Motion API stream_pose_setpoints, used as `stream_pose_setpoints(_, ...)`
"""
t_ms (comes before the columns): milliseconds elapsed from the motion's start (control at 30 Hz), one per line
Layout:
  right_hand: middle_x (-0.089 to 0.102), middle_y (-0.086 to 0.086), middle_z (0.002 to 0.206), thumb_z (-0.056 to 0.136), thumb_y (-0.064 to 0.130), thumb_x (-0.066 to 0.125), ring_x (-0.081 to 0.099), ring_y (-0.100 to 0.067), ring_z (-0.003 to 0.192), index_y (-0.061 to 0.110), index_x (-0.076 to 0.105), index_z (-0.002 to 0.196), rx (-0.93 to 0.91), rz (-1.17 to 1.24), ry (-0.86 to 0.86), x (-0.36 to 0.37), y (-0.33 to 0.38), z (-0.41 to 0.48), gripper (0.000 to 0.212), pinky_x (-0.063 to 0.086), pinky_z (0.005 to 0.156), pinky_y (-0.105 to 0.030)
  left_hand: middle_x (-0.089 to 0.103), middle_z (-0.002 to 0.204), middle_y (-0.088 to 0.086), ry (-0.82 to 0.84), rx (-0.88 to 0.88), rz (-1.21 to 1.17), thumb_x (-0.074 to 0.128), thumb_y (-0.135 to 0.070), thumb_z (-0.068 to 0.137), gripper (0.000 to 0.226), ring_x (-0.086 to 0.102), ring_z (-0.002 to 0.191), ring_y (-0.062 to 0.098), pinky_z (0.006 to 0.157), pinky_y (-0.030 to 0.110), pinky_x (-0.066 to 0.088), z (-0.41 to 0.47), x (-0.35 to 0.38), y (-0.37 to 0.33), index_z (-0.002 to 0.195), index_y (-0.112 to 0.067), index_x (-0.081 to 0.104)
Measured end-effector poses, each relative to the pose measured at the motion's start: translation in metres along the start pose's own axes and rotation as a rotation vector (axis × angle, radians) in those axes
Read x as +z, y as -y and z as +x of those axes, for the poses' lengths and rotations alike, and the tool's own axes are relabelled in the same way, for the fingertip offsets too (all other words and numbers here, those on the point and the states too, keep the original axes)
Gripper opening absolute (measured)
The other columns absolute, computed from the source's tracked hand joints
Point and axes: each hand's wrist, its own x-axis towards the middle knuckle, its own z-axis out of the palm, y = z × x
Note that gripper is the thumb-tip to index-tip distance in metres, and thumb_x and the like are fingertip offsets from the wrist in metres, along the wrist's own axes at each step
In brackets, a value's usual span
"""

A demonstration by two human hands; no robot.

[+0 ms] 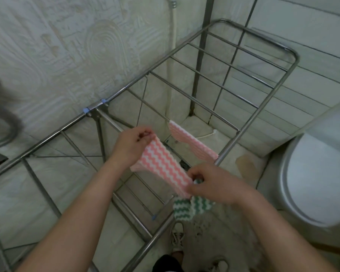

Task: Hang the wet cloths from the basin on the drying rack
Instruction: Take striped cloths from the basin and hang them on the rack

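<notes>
A gray hose [6,122] curls far off to the left of the left hand's fingers. The drying rack [94,106] is made of shiny metal bars, and it spreads out under and past both hands.

The left hand [133,146] is over the bars. Its thumb and fingers are curled together and pinch the far corner of the pink cloth [163,165]. This cloth has pink and white zigzag lines. It runs in a strip from the left fingers to the right fingers, just above the bars. One edge sags down below the left hand.

Past the fingertips of both hands, a second pink cloth [192,142] is draped over a bar, close to the rack's right side rail.

The right hand [214,185] is nearer to the person. Its fingers are bent and pinch the near end of the pink cloth. A green cloth [192,208] with green and white zigzags is tucked under these same fingers. It hangs down just below them.

Below the right hand, a white shoe [178,236] stands on the floor. A white toilet [318,173] sits to the right of the right fingers, well apart from them.
</notes>
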Motion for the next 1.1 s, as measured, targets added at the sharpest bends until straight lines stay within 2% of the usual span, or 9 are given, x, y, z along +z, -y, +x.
stream_pose_setpoints(100,0.062,0.009,0.055,0.089,0.026,0.064,0.043,-0.003,0.046,0.021,0.065,0.065,0.086,0.106,-0.103,-0.013,-0.012,0.001,0.024,0.036,0.053,-0.021,0.061,0.086,-0.010,-0.033,0.000,0.104,0.059,-0.027,0.091,0.014,0.054,0.082,0.008,0.061,0.011,0.033,0.012,0.013,-0.002,0.100,-0.021,0.068)
stream_pose_setpoints(267,0.046,0.008,0.031,0.093,0.023,0.059,0.037,-0.003,0.028,0.013,0.053,0.050,0.266,0.098,-0.219,-0.017,-0.030,0.010,0.044,0.030,0.044,-0.020,0.069,0.103,-0.002,0.011,0.033,0.268,0.054,-0.034,0.092,0.019,0.061,0.096,0.020,0.080,0.030,0.047,0.024,0.032,-0.002,0.105,-0.024,0.065)
stream_pose_setpoints(367,0.049,0.001,0.042,0.091,0.028,0.059,0.040,-0.008,0.034,0.010,0.055,0.053,0.322,0.011,-0.328,-0.009,-0.040,0.020,0.042,0.032,0.047,-0.024,0.069,0.104,-0.001,0.040,0.000,0.350,0.053,-0.041,0.091,0.021,0.061,0.096,0.023,0.081,0.036,0.050,0.029,0.041,0.003,0.106,-0.029,0.062)
stream_pose_setpoints(467,0.049,-0.005,0.049,0.092,0.036,0.058,0.044,-0.018,0.042,0.013,0.053,0.057,0.347,-0.073,-0.401,-0.002,-0.043,0.025,0.042,0.034,0.048,-0.027,0.063,0.104,0.002,0.016,-0.005,0.309,0.057,-0.038,0.089,0.026,0.057,0.098,0.021,0.082,0.030,0.045,0.029,0.039,0.007,0.112,-0.027,0.061)
stream_pose_setpoints(600,0.064,0.000,0.071,0.092,0.051,0.052,0.060,-0.016,0.061,0.021,0.063,0.082,0.330,-0.343,-0.502,-0.003,-0.033,0.018,0.034,0.047,0.054,-0.025,0.057,0.091,-0.005,0.029,0.192,0.296,0.069,-0.024,0.082,0.012,0.052,0.090,0.013,0.073,0.023,0.034,0.006,0.022,0.012,0.094,-0.023,0.069)
stream_pose_setpoints(733,0.067,0.006,0.084,0.091,0.049,0.053,0.062,-0.013,0.072,0.031,0.066,0.090,0.177,-0.440,-0.402,-0.010,-0.019,0.005,0.023,0.048,0.060,-0.026,0.065,0.094,-0.008,0.269,0.326,0.404,0.067,-0.048,0.080,0.026,0.056,0.092,0.012,0.080,0.028,0.043,-0.025,0.019,0.025,0.090,-0.024,0.074)
stream_pose_setpoints(800,0.066,0.010,0.092,0.090,0.049,0.053,0.063,-0.013,0.081,0.034,0.068,0.094,0.126,-0.474,-0.312,-0.004,-0.014,0.006,0.021,0.049,0.064,-0.027,0.067,0.100,-0.009,0.273,0.356,0.424,0.062,-0.055,0.080,0.032,0.056,0.097,0.012,0.087,0.030,0.042,-0.028,0.019,0.028,0.094,-0.029,0.073)
stream_pose_setpoints(933,0.069,0.008,0.082,0.089,0.053,0.051,0.065,-0.015,0.074,0.029,0.070,0.089,0.168,-0.563,-0.193,0.027,-0.012,0.019,0.031,0.052,0.062,-0.028,0.066,0.096,-0.011,0.304,0.355,0.486,0.057,-0.048,0.087,0.023,0.053,0.095,0.012,0.083,0.025,0.031,-0.021,0.021,0.023,0.098,-0.032,0.071)
stream_pose_setpoints(1100,0.069,0.003,0.076,0.093,0.051,0.046,0.066,-0.019,0.070,0.023,0.070,0.084,0.243,-0.504,-0.237,0.041,-0.018,0.026,0.037,0.056,0.065,-0.032,0.061,0.113,-0.009,0.296,0.355,0.480,0.056,-0.054,0.085,0.033,0.050,0.110,0.014,0.097,0.032,0.032,-0.021,0.022,0.026,0.105,-0.032,0.069)
